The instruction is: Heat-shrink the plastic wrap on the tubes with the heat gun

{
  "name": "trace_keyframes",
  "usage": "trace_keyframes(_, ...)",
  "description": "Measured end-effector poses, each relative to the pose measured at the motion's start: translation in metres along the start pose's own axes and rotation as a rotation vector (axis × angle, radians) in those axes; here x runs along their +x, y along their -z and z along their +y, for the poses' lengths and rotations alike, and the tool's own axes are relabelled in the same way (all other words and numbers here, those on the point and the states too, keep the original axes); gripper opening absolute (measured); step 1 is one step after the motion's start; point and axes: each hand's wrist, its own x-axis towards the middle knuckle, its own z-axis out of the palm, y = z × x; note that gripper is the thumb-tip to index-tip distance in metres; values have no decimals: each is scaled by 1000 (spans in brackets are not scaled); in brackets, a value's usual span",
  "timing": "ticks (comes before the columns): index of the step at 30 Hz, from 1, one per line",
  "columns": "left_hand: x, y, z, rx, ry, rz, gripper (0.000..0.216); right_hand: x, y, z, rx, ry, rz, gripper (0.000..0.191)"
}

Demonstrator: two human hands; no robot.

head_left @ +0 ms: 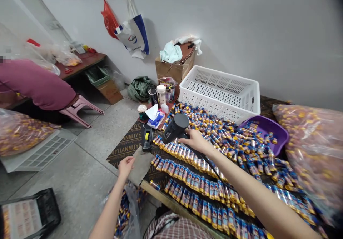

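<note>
My right hand (197, 141) is closed around the handle of a black hair dryer (175, 127), with its cord trailing along my forearm. The dryer is above the upper end of rows of small blue-and-yellow cylinders (193, 178) laid side by side. At the table's left corner, my left hand (126, 167) grips the edge of a flat grey piece of board or cloth (140, 165); its exact material is unclear. A black tape dispenser (147, 139) with a yellow part stands just beyond that piece.
Loose cylinders are heaped behind the rows, near a white plastic crate (219, 92) and a purple basin (278, 133). A full clear bag (316, 149) is at right. Bottles and a tissue pack (157, 120) are at the back left. Another person (40, 83) sits at left.
</note>
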Motion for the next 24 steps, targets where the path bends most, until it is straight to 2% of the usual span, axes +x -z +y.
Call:
trace_keyframes(4, -7, -4, -12, -56, 74, -40, 37, -28, 21, 7, -19, -21, -44, 25)
trace_keyframes(8, -7, -23, 2, -11, 39, -116, 31, -75, 52, 22, -50, -114, -27, 24)
trace_keyframes(10, -5, -39, 17, 38, -52, -168, 27, -102, 66, 33, -61, -165, -1, 25)
trace_keyframes(15, -5, -93, 67, 267, -389, -241, 18, -177, 92, 69, -18, -295, 116, 33)
trace_keyframes(18, -7, -119, 94, 410, -515, -245, 24, -214, 97, 89, -29, -397, 215, 40)
trace_keyframes(20, -9, -128, 105, 448, -558, -237, 26, -228, 95, 98, -36, -439, 283, 43)
trace_keyframes(24, -8, -131, 112, 448, -545, -250, 28, -223, 75, 102, 23, -433, 311, 38)
